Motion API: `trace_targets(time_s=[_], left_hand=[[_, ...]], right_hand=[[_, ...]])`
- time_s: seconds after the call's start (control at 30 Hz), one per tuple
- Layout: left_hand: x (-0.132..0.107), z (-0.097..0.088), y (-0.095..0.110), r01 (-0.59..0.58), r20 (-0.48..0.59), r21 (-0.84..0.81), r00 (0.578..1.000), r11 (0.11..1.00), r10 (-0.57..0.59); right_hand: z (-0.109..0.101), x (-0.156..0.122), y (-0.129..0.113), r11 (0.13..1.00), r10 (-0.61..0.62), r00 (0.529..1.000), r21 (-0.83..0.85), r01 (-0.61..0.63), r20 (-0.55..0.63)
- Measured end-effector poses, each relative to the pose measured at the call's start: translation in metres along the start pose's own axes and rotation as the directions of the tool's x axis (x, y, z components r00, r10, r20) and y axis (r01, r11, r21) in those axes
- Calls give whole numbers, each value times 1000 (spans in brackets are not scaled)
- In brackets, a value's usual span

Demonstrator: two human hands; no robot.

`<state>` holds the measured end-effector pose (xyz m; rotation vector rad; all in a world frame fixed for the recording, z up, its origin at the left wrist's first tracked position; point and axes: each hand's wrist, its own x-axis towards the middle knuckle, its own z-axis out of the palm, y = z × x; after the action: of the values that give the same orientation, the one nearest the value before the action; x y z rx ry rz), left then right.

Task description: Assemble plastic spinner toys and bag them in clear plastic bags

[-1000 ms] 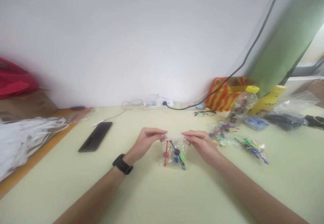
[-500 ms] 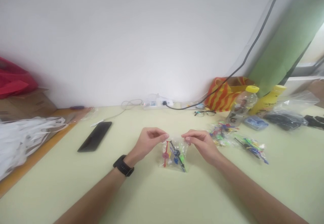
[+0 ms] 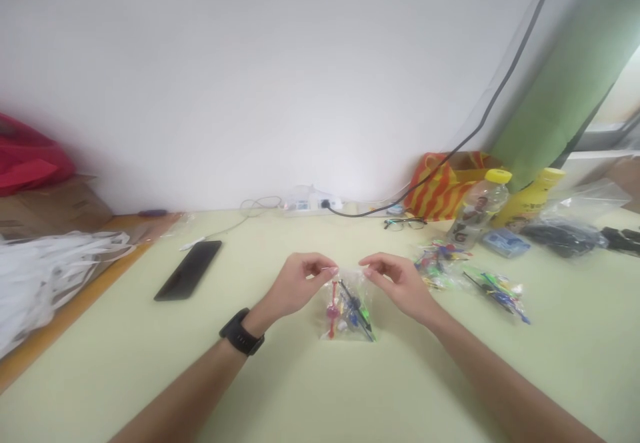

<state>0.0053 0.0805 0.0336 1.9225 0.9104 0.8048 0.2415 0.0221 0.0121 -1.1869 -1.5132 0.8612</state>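
Forearms come in from the bottom of the frame, black watch (image 3: 241, 331) on the left wrist. Small clear bag (image 3: 349, 309) lies on the pale green surface (image 3: 300, 389) at centre frame, already loaded with coloured plastic picks. Left hand (image 3: 295, 283) and right hand (image 3: 397, 281) each keep a fingertip grip pinched on a top corner. Filling looks done to me, but I can't tell if the mouth is sealed. Long axis runs bottom-to-top, mouth toward the wall. Further back to the right, more filled bags (image 3: 493, 289); phone (image 3: 189, 269) sits left.
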Motion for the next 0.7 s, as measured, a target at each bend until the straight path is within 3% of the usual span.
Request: trace_targets(time_s=[0.27,0.53,0.7], left_hand=[[-3,1,5,3,49,-61,999,998,0],[5,-14,-13,103,84,-174,992,979,-89],[5,-15,-18,72,115,-182,992,981,-51]], right_hand=[[9,-1,-5,993,88,995,80,-91,47],[2,4,4,974,149,989,170,-149,14],[3,4,8,963,188,982,199,-184,-4]])
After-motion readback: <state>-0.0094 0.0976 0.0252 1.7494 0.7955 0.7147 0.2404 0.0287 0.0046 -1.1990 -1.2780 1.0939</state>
